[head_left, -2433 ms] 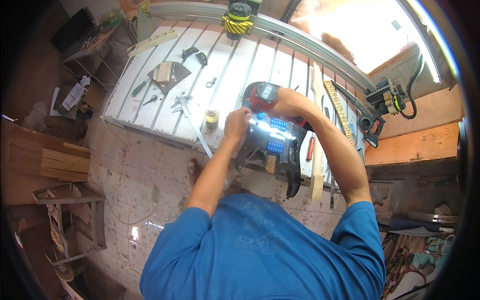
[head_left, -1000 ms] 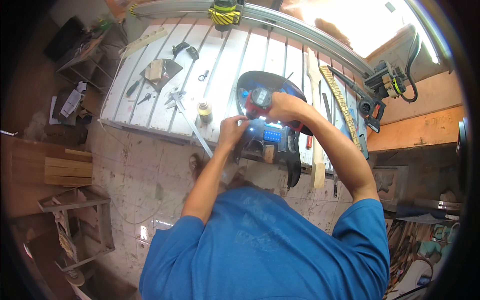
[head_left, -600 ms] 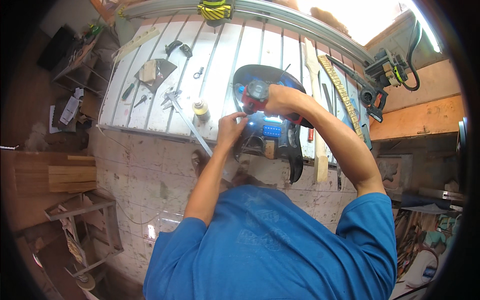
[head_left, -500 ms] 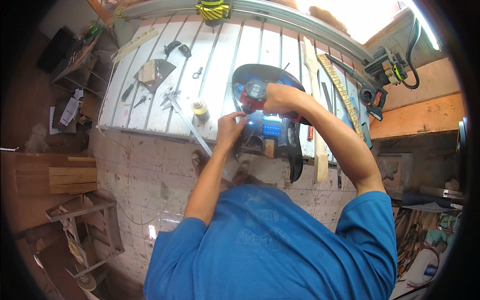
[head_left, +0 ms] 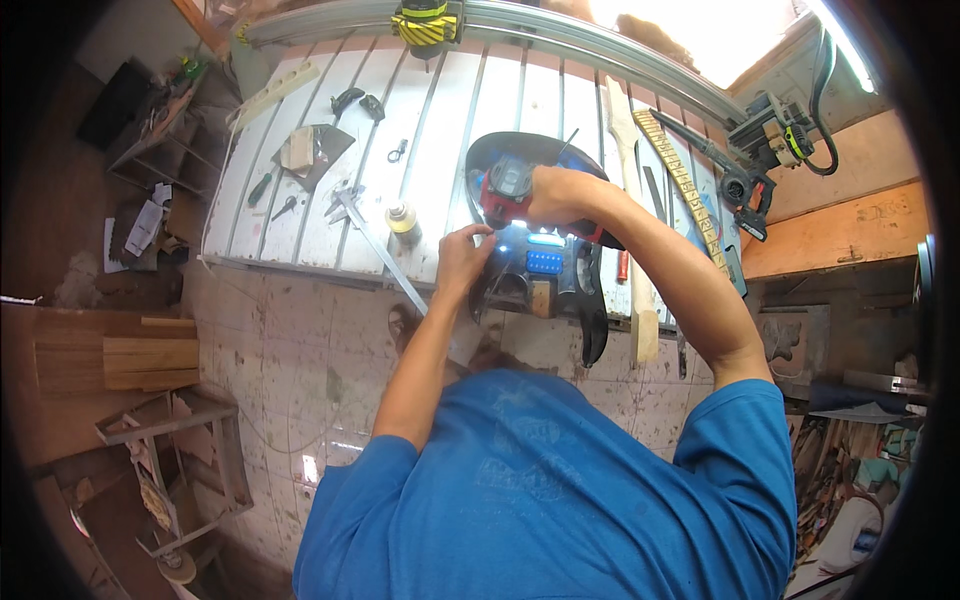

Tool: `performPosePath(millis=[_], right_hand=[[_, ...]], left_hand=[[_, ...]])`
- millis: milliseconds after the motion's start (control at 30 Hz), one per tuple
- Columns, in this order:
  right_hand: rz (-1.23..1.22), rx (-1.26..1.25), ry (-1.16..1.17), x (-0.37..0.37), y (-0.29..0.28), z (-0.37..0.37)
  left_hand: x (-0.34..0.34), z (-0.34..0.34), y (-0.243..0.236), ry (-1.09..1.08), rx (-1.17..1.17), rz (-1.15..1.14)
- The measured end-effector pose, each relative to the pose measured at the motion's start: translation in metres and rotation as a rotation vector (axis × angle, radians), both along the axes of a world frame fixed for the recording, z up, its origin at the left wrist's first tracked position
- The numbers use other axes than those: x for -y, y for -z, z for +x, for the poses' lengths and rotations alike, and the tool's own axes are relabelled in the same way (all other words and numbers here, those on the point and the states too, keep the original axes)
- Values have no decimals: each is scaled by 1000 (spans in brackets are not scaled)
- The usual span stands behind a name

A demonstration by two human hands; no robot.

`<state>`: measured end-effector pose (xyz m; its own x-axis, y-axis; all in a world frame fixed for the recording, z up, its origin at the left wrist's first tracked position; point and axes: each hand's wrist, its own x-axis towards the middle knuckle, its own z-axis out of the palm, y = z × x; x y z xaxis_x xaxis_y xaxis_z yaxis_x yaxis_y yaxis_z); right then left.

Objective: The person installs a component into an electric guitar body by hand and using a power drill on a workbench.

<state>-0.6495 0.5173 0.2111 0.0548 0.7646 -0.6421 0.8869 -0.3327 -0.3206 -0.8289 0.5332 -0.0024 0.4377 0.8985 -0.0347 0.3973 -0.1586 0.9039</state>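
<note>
A dark electric guitar body [head_left: 592, 335] lies at the near edge of the slotted white workbench [head_left: 330, 230], with a blue pickup [head_left: 544, 262] set in its face. My right hand [head_left: 556, 196] is wrapped round a red and black cordless drill [head_left: 508, 182], held over the guitar body. Bright light falls on the surface beneath it. Close to the drill's front end, my left hand [head_left: 464, 258] has its fingers pinched together at the guitar's left side. Whatever lies between those fingertips is too small to make out, and the drill's tip is hidden.
Left of my hands stand a small bottle [head_left: 402, 220] and a caliper [head_left: 382, 248]. A wooden guitar neck [head_left: 643, 300] and a yellow slotted strip [head_left: 683, 180] lie to the right. Another cordless tool [head_left: 752, 208] sits at the bench's right edge. A machine rail [head_left: 560, 22] crosses the far side.
The whole view has shifted very slightly. Both hands keep nearly the same places, the right on the drill and the left pinched beside it.
</note>
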Motion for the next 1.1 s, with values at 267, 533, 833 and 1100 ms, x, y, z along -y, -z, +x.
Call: performPosePath(millis=[267, 533, 833, 1100], right_hand=[[-26, 66, -33, -4, -8, -6], [-22, 103, -70, -3, -16, -15], [12, 81, -62, 2, -15, -10], [102, 23, -13, 28, -38, -10]], left_hand=[[-8, 1, 4, 44, 30, 94], [-13, -2, 5, 101, 53, 254], [-11, -2, -19, 147, -106, 204], [-7, 1, -5, 150, -46, 203]])
